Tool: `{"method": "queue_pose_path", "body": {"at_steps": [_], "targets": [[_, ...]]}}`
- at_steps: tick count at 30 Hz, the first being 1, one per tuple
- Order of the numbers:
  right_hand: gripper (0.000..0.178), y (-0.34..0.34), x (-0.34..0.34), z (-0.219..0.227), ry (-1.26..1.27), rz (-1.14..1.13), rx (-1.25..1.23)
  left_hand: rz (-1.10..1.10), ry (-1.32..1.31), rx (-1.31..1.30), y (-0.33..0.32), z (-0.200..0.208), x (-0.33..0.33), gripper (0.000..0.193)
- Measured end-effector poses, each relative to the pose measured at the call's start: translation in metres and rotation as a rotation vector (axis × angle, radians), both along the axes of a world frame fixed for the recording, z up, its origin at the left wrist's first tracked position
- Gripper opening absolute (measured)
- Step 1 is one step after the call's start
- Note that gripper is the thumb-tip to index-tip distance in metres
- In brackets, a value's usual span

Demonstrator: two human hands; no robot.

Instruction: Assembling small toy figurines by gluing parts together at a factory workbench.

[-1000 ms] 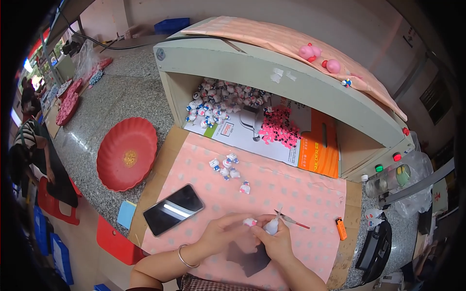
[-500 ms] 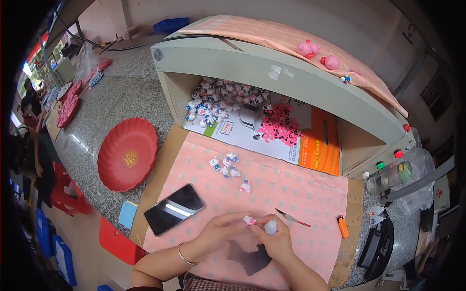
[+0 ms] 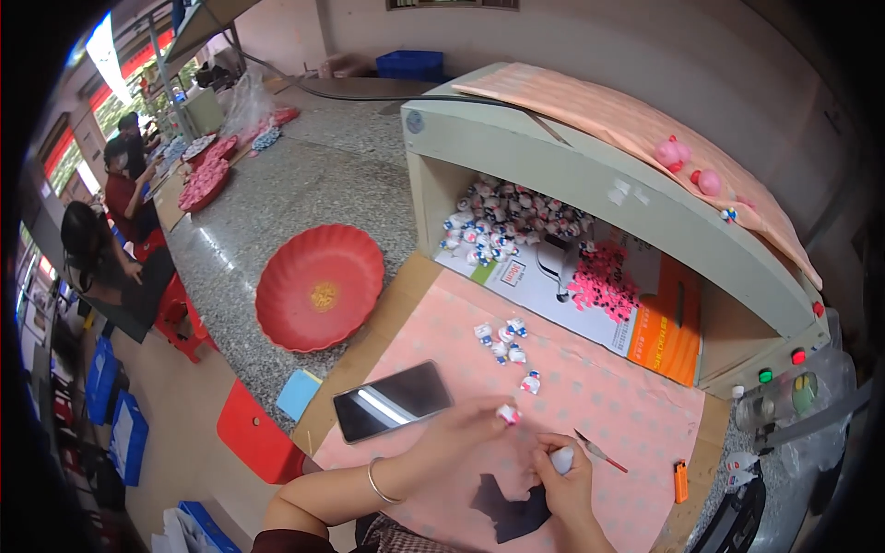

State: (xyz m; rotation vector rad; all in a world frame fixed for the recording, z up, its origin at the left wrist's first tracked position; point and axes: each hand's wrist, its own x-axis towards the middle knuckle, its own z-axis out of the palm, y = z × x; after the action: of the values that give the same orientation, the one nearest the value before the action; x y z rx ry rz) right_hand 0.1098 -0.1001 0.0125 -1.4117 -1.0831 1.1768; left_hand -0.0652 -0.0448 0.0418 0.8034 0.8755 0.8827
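A small white and pink figurine (image 3: 508, 414) sits between the fingertips of my left hand (image 3: 461, 433), held above the pink dotted cloth. My right hand (image 3: 573, 484) grips a small white rounded object (image 3: 561, 459), perhaps a squeeze bottle; its lower part is hidden in the fingers. Beyond my left hand one white figurine (image 3: 530, 382) stands apart from a loose cluster of several more figurines (image 3: 502, 342). A fine brush with a red handle (image 3: 604, 453) lies to the right of my hands. Between my forearms a dark patch (image 3: 510, 509) shows on the cloth.
A black phone (image 3: 393, 402) lies left of my hands, near an empty red scalloped bowl (image 3: 277, 304). Ahead stands a grey-green box (image 3: 590, 166) with many figurines and small pink pieces inside. An orange lighter (image 3: 681, 482) lies at right. Other people sit far left.
My left hand has drawn away from my right hand, carrying the figurine. The whole view has swung left, so the scene sits further right. My right hand keeps its white object.
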Motion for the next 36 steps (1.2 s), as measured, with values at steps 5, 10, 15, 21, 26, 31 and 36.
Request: {"method": "queue_pose_path", "body": {"at_steps": [5,10,15,21,26,31,36], "targets": [[0.016,-0.012,-0.006,0.002,-0.046,0.017,0.060,0.543,-0.165,0.252,0.051,0.029,-0.068,0.038],[0.016,-0.010,0.007,0.000,-0.051,0.033,0.063,0.647,1.377,0.980,0.075,0.012,-0.123,0.054],[0.015,-0.009,0.005,0.005,-0.046,0.026,0.024,0.327,1.702,0.829,0.069,-0.002,-0.140,0.027],[0.015,-0.013,0.017,0.003,-0.060,0.016,0.026,0.218,1.477,1.054,0.032,0.020,-0.112,0.018],[0.015,-0.012,0.033,0.013,-0.083,0.052,0.051,-0.026,1.414,1.131,0.020,0.048,-0.080,0.026],[0.019,-0.008,0.050,0.022,-0.052,-0.041,-0.041,-0.012,1.347,1.276,0.057,0.077,-0.032,0.040],[0.020,-0.009,0.062,0.002,-0.075,-0.113,0.008,0.159,1.322,1.321,0.161,0.071,0.030,0.050]]}}
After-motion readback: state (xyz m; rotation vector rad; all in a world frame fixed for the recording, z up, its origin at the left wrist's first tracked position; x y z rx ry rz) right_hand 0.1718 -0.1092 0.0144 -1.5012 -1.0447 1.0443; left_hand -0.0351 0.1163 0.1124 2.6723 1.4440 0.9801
